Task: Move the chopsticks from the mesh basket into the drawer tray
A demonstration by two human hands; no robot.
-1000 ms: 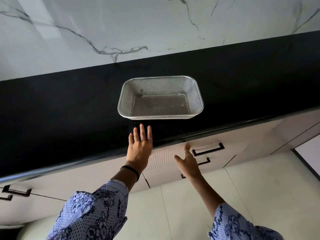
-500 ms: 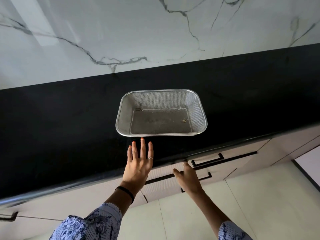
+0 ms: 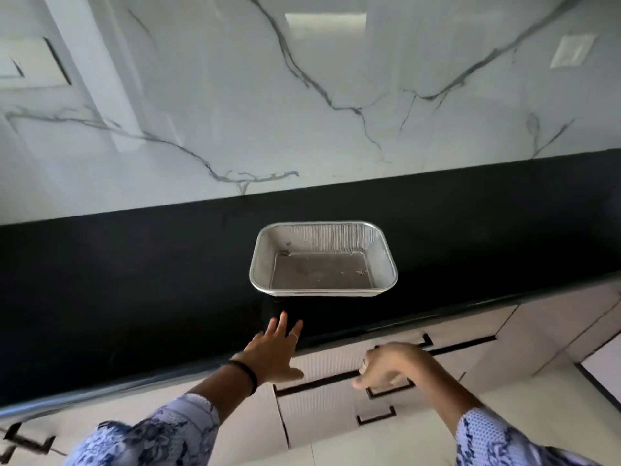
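The steel mesh basket (image 3: 323,230) sits on the black countertop (image 3: 134,280), holding only a few crumbs. No chopsticks and no drawer tray are in view. My left hand (image 3: 274,351) lies flat and open over the counter's front edge, fingers spread, a little in front of the basket. My right hand (image 3: 389,364) is against the ribbed drawer front (image 3: 322,361) below the counter. Its fingers are bent just above a black handle (image 3: 391,393). It is blurred, so a grip on the handle cannot be made out.
A white marble backsplash (image 3: 302,112) rises behind the counter. More pale drawer fronts with black handles (image 3: 376,417) run below the edge, and a light tiled floor (image 3: 504,391) lies beneath. Blue patterned sleeves cover both forearms.
My right hand has risen from below the handles onto the drawer front and curled. My left hand has drawn back from the basket to the counter edge. The basket has not moved.
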